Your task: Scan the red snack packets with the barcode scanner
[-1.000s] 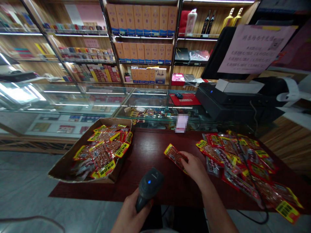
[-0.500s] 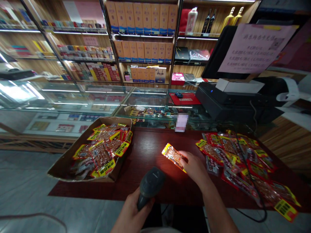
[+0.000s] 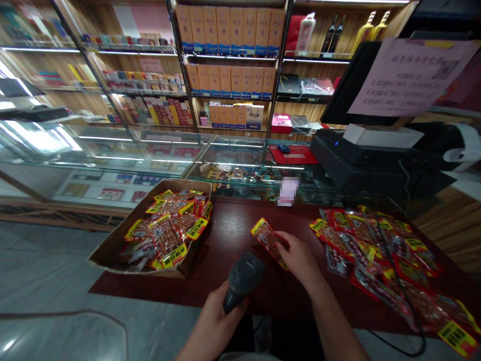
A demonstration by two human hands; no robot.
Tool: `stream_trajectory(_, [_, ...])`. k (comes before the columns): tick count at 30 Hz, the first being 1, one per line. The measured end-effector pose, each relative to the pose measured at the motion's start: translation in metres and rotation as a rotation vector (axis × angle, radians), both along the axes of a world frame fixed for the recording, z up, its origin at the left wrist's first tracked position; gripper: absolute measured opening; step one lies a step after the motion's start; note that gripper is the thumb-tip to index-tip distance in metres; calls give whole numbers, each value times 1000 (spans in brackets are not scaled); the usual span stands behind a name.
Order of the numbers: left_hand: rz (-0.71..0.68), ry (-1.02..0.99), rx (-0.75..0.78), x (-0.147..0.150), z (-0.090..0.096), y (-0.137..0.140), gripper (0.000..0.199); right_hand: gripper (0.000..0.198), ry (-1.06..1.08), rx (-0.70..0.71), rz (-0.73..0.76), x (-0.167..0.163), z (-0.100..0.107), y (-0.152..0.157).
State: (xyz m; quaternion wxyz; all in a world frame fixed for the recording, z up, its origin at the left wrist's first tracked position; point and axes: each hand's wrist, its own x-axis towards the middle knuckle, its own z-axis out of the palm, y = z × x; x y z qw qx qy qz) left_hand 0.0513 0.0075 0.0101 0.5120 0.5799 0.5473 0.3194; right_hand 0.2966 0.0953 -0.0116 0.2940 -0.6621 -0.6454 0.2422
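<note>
My left hand (image 3: 216, 316) is wrapped round the handle of a dark barcode scanner (image 3: 246, 275), its head tilted up over the near edge of the brown table. To the right of it, my right hand (image 3: 298, 255) pinches a snack packet (image 3: 265, 235) with a yellow and red border and brown sticks inside. The packet is just above the tabletop, in front of the scanner. On the left stands an open cardboard box (image 3: 188, 268) full of similar packets (image 3: 165, 235). A loose pile of snack packets (image 3: 361, 235) lies on the right side of the table.
A glass display counter (image 3: 176, 150) runs behind the dark red-brown table (image 3: 229, 220). At the back right stands a monitor (image 3: 349, 85) with a paper sheet on it. A black cable (image 3: 393, 268) hangs across the right pile. Stocked shelves line the wall.
The bright light on the packet has gone out. The scanner and left hand have shifted slightly right and up in view, while the right hand still holds the packet. The whole view has moved slightly.
</note>
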Motion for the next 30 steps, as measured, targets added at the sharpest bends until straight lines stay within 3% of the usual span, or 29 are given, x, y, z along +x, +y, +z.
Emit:
stream_trajectory(3, [37, 4, -21, -6, 1, -7, 22, 38, 244, 18, 18, -20, 3, 17])
stream_trajectory(8, [151, 49, -39, -14, -6, -14, 20, 42, 682, -52, 359, -105, 33, 61])
stream_trajectory(11, [162, 66, -23, -18, -11, -17, 22, 48, 666, -77, 475, -155, 53, 78])
stream_trajectory(13, [179, 68, -25, -21, -14, -19, 25, 57, 554, -24, 503, -169, 60, 79])
stream_trajectory(15, [207, 65, -49, -25, -17, -20, 30, 58, 426, 86, 498, -160, 57, 72])
stream_trajectory(18, [236, 57, -83, -29, -22, -19, 35, 43, 197, 173, 338, -107, 35, 46])
stream_trajectory(22, [200, 57, -108, -29, -25, -15, 34, 47, -329, 107, -228, -6, -13, 1])
stream_trajectory(25, [158, 47, -130, -21, -24, -8, 34, 58, -598, -21, -518, 43, -47, -31])
stream_trajectory(27, [132, 38, -141, -13, -22, -5, 33, 61, -681, -69, -544, 47, -62, -47])
stream_trajectory(30, [88, 38, -132, 0, -19, -2, 30, 65, -709, -59, -390, 21, -73, -62])
